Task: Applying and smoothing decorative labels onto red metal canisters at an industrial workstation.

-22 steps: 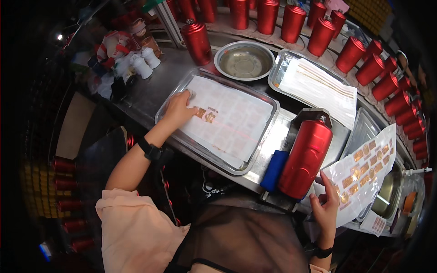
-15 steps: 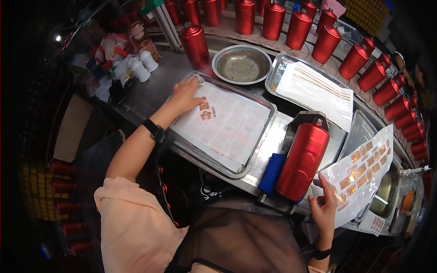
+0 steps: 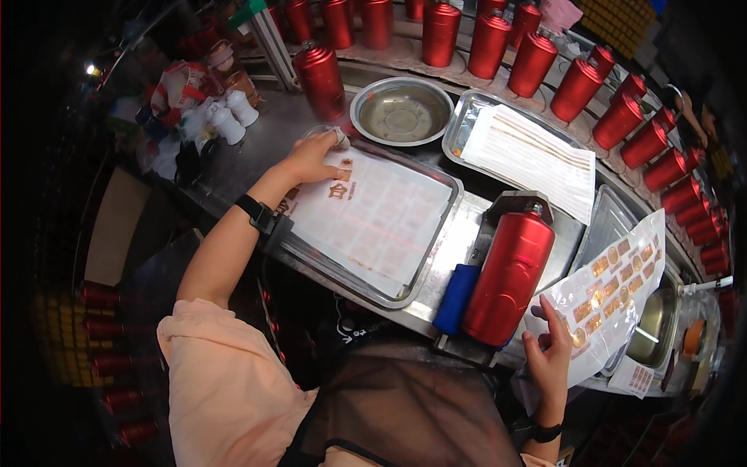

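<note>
Two bare hands are at work over the metal desk (image 3: 272, 131). The left hand (image 3: 311, 158) is at the far left corner of a shallow tray (image 3: 433, 245), thumb and forefinger set wide apart. Its thumb touches gold-brown decals (image 3: 340, 189) on a white sheet (image 3: 381, 214) lying in the tray; the sheet extends right of and nearer than these fingers. Something pale shows at the left fingertips; its nature cannot be determined.

The right hand (image 3: 551, 354) has thumb and forefinger apart, the forefinger against the near left edge of a decal sheet (image 3: 615, 296) bearing rows of gold motifs. That sheet slopes up and away, rightward of the fingers. The remaining right fingers are partly hidden, so whether they grip it cannot be told.

Just left of the right fingers, a red bottle (image 3: 510, 276) lies tilted, neck pointing away from the person, with a blue pad (image 3: 457, 300) against its left side. Beyond the left fingers, to the right, stands a round steel basin (image 3: 402, 111); farther right is a second tray (image 3: 469, 121) with striped sheets (image 3: 529, 152). Upright red bottles (image 3: 533, 66) stand in rows beyond both hands.
</note>
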The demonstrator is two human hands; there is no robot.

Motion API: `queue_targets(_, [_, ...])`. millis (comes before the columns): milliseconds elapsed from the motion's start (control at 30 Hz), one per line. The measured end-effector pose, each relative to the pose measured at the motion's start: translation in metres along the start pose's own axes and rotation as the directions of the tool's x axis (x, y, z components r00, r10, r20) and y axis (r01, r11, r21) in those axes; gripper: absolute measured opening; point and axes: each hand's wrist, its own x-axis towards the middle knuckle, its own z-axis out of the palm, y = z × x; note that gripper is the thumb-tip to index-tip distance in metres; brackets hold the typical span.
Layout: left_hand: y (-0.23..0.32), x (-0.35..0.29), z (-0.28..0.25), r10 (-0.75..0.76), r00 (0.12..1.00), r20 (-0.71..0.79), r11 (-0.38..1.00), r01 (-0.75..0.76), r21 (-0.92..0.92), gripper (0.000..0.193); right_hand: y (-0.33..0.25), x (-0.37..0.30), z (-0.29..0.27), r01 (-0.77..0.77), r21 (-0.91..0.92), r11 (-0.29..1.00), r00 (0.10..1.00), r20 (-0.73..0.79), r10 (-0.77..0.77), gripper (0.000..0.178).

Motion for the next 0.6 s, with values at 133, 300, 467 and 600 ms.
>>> queue_targets(133, [-0.004, 0.003, 0.004, 0.002, 0.998, -0.059, 1.000, -0.002, -0.002, 0.063, 0.000, 0.003, 0.004, 0.030, -0.026, 0.999, 1.000, -0.002, -0.030, 0.064])
queue_targets(300, [-0.007, 0.014, 0.005, 0.032, 0.999, -0.020, 0.999, -0.032, 0.032, 0.066, 0.000, 0.002, 0.003, 0.002, -0.021, 1.000, 1.000, 0.007, -0.002, 0.064])
queue_targets(467, [-0.013, 0.024, 0.005, 0.087, 0.996, -0.006, 0.996, -0.087, -0.012, 0.062, 0.005, 0.001, 0.005, 0.027, -0.032, 0.999, 0.999, -0.027, -0.028, 0.063])
queue_targets(600, [-0.013, 0.026, 0.003, 0.046, 0.999, 0.025, 0.999, -0.045, -0.025, 0.064, 0.005, 0.000, 0.006, 0.011, -0.031, 0.999, 0.999, -0.032, -0.012, 0.062])
